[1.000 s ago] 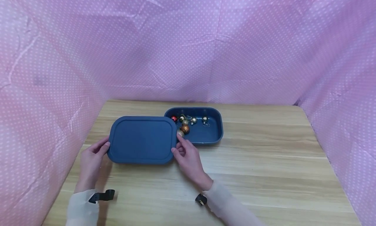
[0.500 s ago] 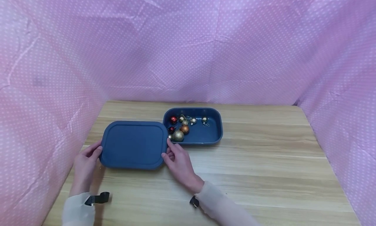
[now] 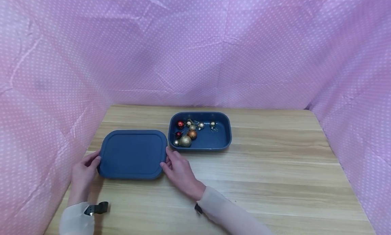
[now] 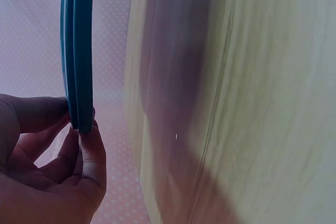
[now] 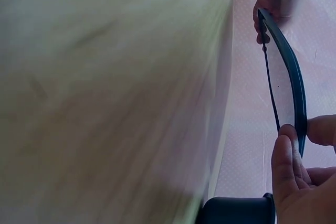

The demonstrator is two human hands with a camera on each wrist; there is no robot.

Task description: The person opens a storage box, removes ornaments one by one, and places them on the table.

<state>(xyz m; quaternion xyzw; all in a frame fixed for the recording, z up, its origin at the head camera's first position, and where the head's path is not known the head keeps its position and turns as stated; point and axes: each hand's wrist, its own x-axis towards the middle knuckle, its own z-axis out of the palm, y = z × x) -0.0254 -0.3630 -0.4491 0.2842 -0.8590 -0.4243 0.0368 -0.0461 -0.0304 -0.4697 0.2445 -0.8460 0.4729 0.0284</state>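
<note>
Both hands hold a dark blue rounded-rectangle lid by its two short ends, above the left part of the table. My left hand pinches the left end; in the left wrist view its thumb and fingers grip the lid's edge. At the opposite end, my right hand pinches the rim between thumb and fingers. Just behind and right of the lid stands a matching blue box. Several small Christmas baubles lie inside it, among them a gold glitter one, an orange one and a red one.
The wooden table extends well to the right of the box. Pink dotted cloth hangs around its back and sides. A black band is on the left wrist.
Both hands have carried the lid left and towards the person, off the box's left end. Baubles there that it covered now show. The box has barely shifted.
</note>
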